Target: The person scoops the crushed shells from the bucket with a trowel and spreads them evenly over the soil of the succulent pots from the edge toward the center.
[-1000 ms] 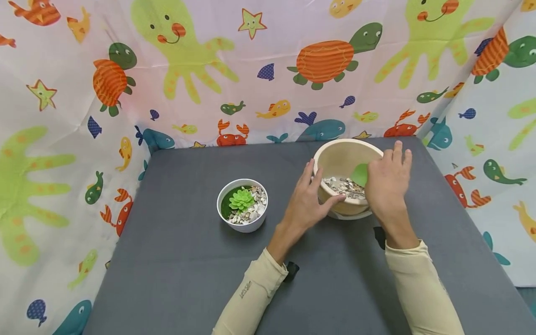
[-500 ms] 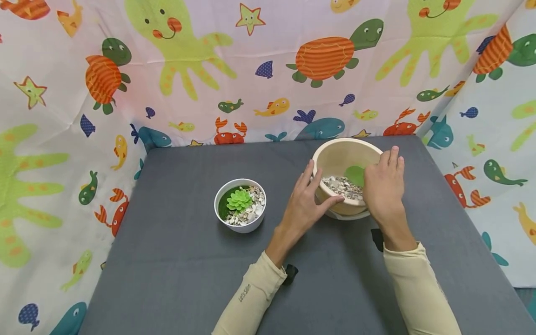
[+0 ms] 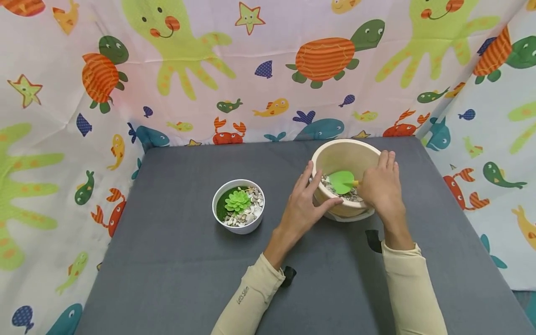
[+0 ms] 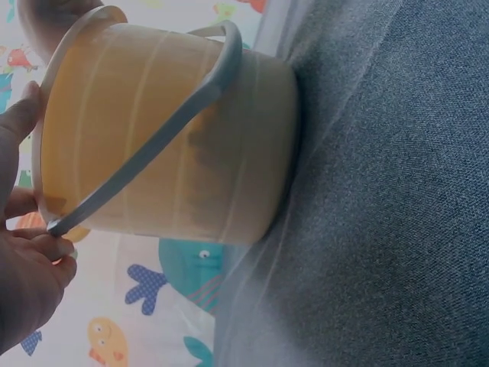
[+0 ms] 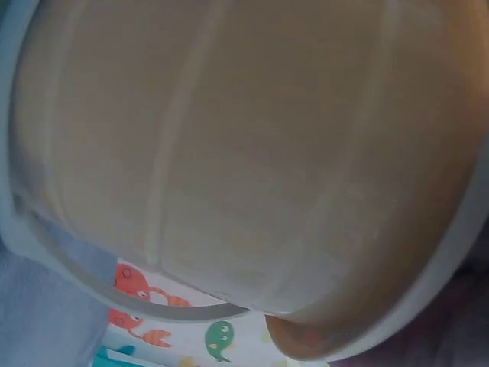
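Observation:
A cream bucket stands at the back right of the grey table, with small pebbles inside. My left hand grips its left rim, thumb at the near edge; in the left wrist view, fingers curl near the joint of the bucket's handle. My right hand reaches over the right rim and holds a toy shovel by its mostly hidden yellow handle. The shovel's green, leaf-shaped blade lies over the pebbles. The right wrist view is filled by the bucket's outer wall.
Left of the bucket stands a white pot holding a green succulent, white stones and a green patch. A curtain printed with sea animals hangs behind the table and along both sides.
The shovel's blade has swept left and nearer across the pebbles, baring part of its yellow handle. My right hand has shifted slightly left and nearer. My left hand stays on the rim.

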Motion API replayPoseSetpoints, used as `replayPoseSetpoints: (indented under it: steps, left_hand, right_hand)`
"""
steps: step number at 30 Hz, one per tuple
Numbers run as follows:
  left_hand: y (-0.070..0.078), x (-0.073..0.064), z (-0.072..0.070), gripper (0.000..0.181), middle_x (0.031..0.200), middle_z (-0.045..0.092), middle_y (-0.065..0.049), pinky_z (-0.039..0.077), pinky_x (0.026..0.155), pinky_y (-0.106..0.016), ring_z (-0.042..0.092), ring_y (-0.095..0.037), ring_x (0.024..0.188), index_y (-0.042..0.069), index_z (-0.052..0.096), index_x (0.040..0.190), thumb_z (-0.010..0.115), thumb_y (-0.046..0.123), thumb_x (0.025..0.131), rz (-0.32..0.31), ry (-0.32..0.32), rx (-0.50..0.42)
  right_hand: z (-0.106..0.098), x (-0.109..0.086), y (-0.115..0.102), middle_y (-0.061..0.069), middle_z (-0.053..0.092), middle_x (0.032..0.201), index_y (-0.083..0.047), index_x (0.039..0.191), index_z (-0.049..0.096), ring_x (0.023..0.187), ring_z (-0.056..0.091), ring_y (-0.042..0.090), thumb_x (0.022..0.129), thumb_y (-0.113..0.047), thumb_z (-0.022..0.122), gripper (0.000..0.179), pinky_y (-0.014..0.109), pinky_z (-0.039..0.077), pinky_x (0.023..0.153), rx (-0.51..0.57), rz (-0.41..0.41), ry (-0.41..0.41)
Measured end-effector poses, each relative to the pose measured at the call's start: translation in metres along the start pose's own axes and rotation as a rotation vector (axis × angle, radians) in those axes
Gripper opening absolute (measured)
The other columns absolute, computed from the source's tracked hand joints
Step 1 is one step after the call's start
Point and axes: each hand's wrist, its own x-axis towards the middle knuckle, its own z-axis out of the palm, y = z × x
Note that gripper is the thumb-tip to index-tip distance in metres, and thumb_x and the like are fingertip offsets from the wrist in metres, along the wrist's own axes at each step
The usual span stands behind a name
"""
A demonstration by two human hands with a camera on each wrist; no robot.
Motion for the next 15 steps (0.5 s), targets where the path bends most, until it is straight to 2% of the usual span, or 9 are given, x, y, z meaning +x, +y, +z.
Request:
replayPoseSetpoints:
  steps: [3,7,10,12,15]
  left_hand:
    - [-0.001,0.0,-0.001,0.086,0.173,0.027,-0.016,0.043,0.122,-0.049,0.035,-0.033,0.159,0.006,0.049,0.156,0.082,0.048,0.088,-0.005,0.015,-0.015]
    - [-0.002,-0.001,-0.003,0.084,0.173,0.029,-0.015,0.043,0.121,-0.051,0.037,-0.035,0.157,0.006,0.051,0.155,0.083,0.046,0.088,-0.017,0.032,-0.026]
    - [-0.002,-0.001,-0.002,0.085,0.172,0.03,-0.015,0.041,0.123,-0.052,0.039,-0.037,0.155,0.007,0.051,0.155,0.083,0.047,0.087,-0.011,0.032,-0.013]
    - [-0.002,0.0,-0.001,0.085,0.172,0.03,-0.015,0.037,0.126,-0.051,0.04,-0.037,0.155,0.008,0.05,0.155,0.083,0.048,0.088,-0.002,0.024,0.002]
    - [-0.001,0.001,0.0,0.086,0.171,0.032,-0.016,0.03,0.13,-0.047,0.038,-0.034,0.157,0.009,0.049,0.156,0.082,0.05,0.088,0.009,0.009,0.026]
  right_hand:
    - [-0.002,0.001,-0.001,0.052,0.011,0.159,0.02,0.082,0.069,0.153,0.007,0.066,0.094,-0.017,0.061,0.039,0.074,0.007,0.127,0.047,-0.002,-0.018]
    - [-0.007,0.002,0.002,0.049,0.016,0.159,0.014,0.07,0.068,0.152,0.01,0.062,0.093,-0.014,0.059,0.038,0.073,0.006,0.127,0.141,-0.024,-0.035]
    - [-0.012,-0.002,0.009,0.047,0.015,0.162,0.012,0.065,0.067,0.155,0.007,0.06,0.094,-0.012,0.059,0.039,0.073,0.004,0.127,0.238,-0.02,-0.057]
    - [-0.016,-0.006,0.015,0.045,0.012,0.164,0.015,0.071,0.07,0.156,0.003,0.061,0.096,-0.011,0.058,0.038,0.073,0.003,0.127,0.293,-0.008,-0.073]
    - [-0.02,-0.016,0.022,0.042,0.009,0.166,0.021,0.089,0.073,0.157,-0.002,0.061,0.098,-0.012,0.056,0.038,0.077,0.01,0.123,0.346,0.011,-0.082]
